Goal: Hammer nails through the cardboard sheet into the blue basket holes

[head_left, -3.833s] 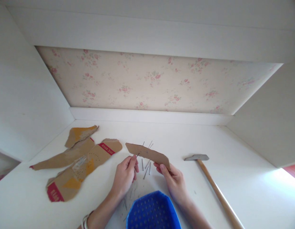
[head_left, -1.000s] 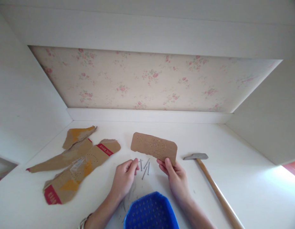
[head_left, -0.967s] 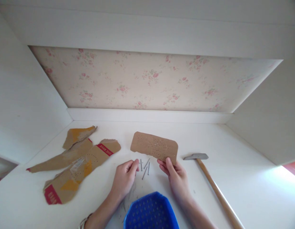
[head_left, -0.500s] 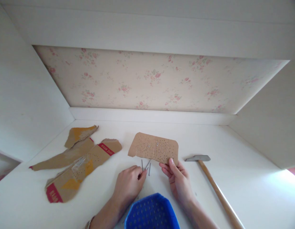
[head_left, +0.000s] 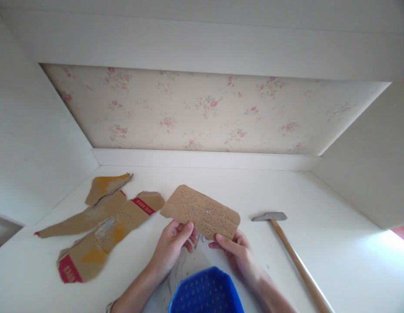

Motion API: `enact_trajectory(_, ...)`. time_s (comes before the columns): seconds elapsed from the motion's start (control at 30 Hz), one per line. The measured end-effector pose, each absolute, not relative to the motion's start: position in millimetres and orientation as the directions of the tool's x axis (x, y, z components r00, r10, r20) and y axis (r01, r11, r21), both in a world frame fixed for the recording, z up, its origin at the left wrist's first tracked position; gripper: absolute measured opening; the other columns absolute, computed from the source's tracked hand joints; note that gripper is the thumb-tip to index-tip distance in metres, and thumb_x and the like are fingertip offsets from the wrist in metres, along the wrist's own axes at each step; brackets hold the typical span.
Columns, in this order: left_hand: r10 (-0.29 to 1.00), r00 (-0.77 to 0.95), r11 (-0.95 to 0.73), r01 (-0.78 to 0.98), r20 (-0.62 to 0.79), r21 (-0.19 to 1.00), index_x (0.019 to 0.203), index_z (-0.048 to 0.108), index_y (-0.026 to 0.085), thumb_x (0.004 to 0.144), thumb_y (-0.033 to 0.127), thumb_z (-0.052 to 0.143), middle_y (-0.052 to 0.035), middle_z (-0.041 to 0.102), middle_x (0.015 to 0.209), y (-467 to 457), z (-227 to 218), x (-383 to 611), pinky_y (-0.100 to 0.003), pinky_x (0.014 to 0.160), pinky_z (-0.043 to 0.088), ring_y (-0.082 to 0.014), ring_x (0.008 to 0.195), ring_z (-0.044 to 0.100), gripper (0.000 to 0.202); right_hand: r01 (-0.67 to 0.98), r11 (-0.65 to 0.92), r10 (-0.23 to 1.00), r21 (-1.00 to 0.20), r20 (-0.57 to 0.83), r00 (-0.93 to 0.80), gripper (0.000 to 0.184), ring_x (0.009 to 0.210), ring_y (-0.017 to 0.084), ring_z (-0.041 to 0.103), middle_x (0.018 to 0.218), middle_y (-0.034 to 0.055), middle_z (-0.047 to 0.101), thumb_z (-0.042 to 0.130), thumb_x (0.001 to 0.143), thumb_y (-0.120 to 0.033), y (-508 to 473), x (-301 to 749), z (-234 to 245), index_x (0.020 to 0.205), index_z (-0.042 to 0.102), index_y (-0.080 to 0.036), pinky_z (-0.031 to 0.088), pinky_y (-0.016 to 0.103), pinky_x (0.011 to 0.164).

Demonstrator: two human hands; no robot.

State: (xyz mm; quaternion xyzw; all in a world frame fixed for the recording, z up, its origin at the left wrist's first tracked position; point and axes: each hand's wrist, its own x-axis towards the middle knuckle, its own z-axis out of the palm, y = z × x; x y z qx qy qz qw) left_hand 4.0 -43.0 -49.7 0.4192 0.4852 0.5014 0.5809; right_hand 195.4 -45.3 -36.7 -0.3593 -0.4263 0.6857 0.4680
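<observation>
A piece of brown cardboard [head_left: 202, 208] with rounded corners and many small punched holes is raised above the white surface. My left hand [head_left: 174, 243] pinches its lower left edge, thumb on top. At the lower right edge my right hand [head_left: 239, 252] grips it the same way. Between my hands, partly hidden by the cardboard, a few grey nails [head_left: 199, 239] show. A blue perforated plastic basket [head_left: 234, 291] stands close in front of me, cut off by the bottom of the view.
To the right lies a hammer [head_left: 295, 256] with a wooden handle and grey head. Torn cardboard pieces [head_left: 105, 221] with red and orange patches lie on the left. White panels and a floral wall [head_left: 205, 111] enclose the white surface [head_left: 280, 187].
My left hand has moved from the nails up to the cardboard and taken hold of its edge. The cardboard has come lower and tilts down to the right.
</observation>
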Motion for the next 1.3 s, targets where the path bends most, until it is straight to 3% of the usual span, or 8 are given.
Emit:
enact_trajectory(0.13,0.987,0.050,0.158,-0.260,-0.150,0.953,0.080,0.062,0.012,0.078,0.047,0.070,-0.0056,0.067,0.066,-42.4,-48.1,5.6,-0.025,0.052,0.048,-0.0163,0.060,0.062,0.035,-0.373,-0.216,0.938,-0.902,-0.086,-0.337,0.026,0.097,0.025,0.066,0.107,0.0077,0.074,0.066,0.084,-0.035,-45.8,195.5,-33.5,0.107,0.071,-0.021,0.049,0.035,0.081)
enact_trajectory(0.27,0.978,0.130,0.197,-0.327,-0.162,0.924,0.080,0.064,0.012,0.080,0.043,0.071,-0.0055,0.068,0.065,-42.8,-46.6,3.8,-0.026,0.056,0.048,-0.0162,0.061,0.063,0.031,-0.523,-0.312,0.919,-0.793,-0.114,-0.377,0.033,0.097,0.027,0.067,0.109,0.0103,0.073,0.059,0.087,-0.041,-46.3,195.3,-32.6,0.110,0.070,-0.020,0.051,0.038,0.081)
enact_trajectory(0.5,0.959,0.225,0.230,-0.273,-0.171,0.934,0.070,0.066,0.011,0.082,0.047,0.068,-0.0055,0.066,0.053,-43.2,-48.2,0.3,-0.023,0.050,0.043,-0.0133,0.049,0.058,0.038,-0.572,-0.508,0.844,-0.645,-0.240,-0.480,0.073,0.105,0.030,0.065,0.110,0.0141,0.073,0.031,0.085,-0.075,-43.3,202.2,-22.3,0.113,0.069,-0.019,0.050,0.045,0.089)
enact_trajectory(0.7,0.941,0.310,0.193,-0.164,-0.135,0.967,0.070,0.071,0.010,0.084,0.051,0.064,-0.0085,0.068,0.058,-42.8,-48.4,-1.1,-0.022,0.050,0.043,-0.0130,0.049,0.058,0.044,-0.671,-0.623,0.771,-0.402,-0.172,-0.613,0.048,0.102,0.026,0.067,0.109,0.0069,0.075,0.054,0.087,-0.059,-43.1,200.1,-22.4,0.114,0.070,-0.022,0.048,0.042,0.093)
enact_trajectory(0.87,0.933,0.336,0.180,-0.117,-0.131,0.977,0.071,0.073,0.009,0.086,0.052,0.061,-0.0081,0.066,0.057,-43.1,-47.0,-0.6,-0.022,0.051,0.043,-0.0129,0.050,0.057,0.046,-0.675,-0.612,0.779,-0.412,-0.165,-0.605,0.049,0.100,0.026,0.068,0.111,0.0085,0.075,0.061,0.085,-0.055,-42.0,196.2,-24.5,0.115,0.069,-0.017,0.051,0.039,0.088)
enact_trajectory(1.07,0.937,0.323,0.183,-0.121,-0.135,0.976,0.073,0.072,0.009,0.084,0.054,0.062,-0.0072,0.065,0.055,-43.1,-44.4,1.6,-0.022,0.050,0.042,-0.0122,0.047,0.056,0.048,-0.732,-0.562,0.826,-0.385,-0.201,-0.527,0.032,0.095,0.024,0.070,0.118,-0.0010,0.072,0.069,0.082,-0.046,-41.5,194.0,-24.9,0.110,0.069,-0.032,0.052,0.040,0.085)
enact_trajectory(1.17,0.942,0.295,0.205,-0.132,-0.159,0.970,0.072,0.073,0.010,0.082,0.056,0.064,-0.0052,0.063,0.050,-43.8,-39.4,2.3,-0.021,0.050,0.042,-0.0115,0.045,0.055,0.048,-0.724,-0.550,0.833,-0.416,-0.216,-0.510,0.036,0.090,0.021,0.070,0.104,-0.0012,0.077,0.073,0.078,-0.046,-42.7,191.4,-23.8,0.110,0.070,-0.029,0.052,0.032,0.082)
enact_trajectory(1.3,0.933,0.312,0.219,-0.100,-0.179,0.971,0.068,0.074,0.010,0.080,0.056,0.065,-0.0052,0.063,0.051,-45.3,-32.6,2.2,-0.022,0.053,0.044,-0.0117,0.049,0.056,0.049,-0.708,-0.497,0.861,-0.501,-0.187,-0.473,0.025,0.081,0.015,0.070,0.079,-0.0036,0.078,0.073,0.078,-0.038,-43.2,189.2,-20.3,0.100,0.072,-0.027,0.052,0.022,0.077)
